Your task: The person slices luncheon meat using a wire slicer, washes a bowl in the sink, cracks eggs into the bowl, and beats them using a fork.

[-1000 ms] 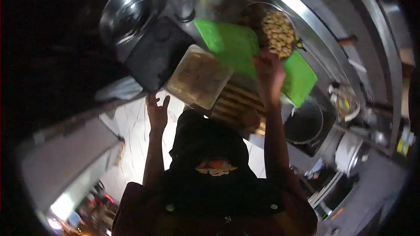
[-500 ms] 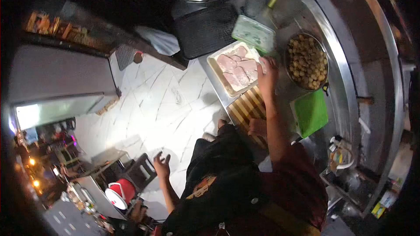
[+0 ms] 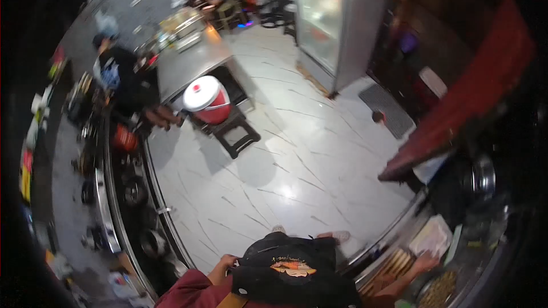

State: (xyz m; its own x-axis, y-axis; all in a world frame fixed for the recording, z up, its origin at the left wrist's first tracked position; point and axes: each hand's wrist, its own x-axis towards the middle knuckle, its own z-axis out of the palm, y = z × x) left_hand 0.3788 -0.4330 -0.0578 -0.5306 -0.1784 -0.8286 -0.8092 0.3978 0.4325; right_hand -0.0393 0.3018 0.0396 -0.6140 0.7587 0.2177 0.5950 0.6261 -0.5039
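Observation:
My left hand (image 3: 228, 260) is low at the left side of my black apron (image 3: 268, 268), close against its edge. Its fingers are small and partly hidden, so their grip cannot be made out. Far to the right, my right hand (image 3: 427, 261) reaches over the counter and rests at the near edge of a tray of pale meat slices (image 3: 432, 236). Its fingers look stretched out, though blurred, and nothing shows in them. A striped wooden cutting board (image 3: 394, 268) lies beside that arm. A round pan of small brown balls (image 3: 438, 290) is just below the hand.
A red-and-white drink cooler (image 3: 208, 100) stands on a dark stool (image 3: 240, 137). Behind it is a steel table (image 3: 188, 68). Another person (image 3: 123, 74) is by the left counter. A glass-door fridge (image 3: 319, 23) stands at the back, and white marbled floor (image 3: 291, 177) stretches between.
My view has swung left, away from the counter toward the room. The tray and pan now sit at the lower right. My left hand has drawn in beside the apron; my right hand stays at the tray.

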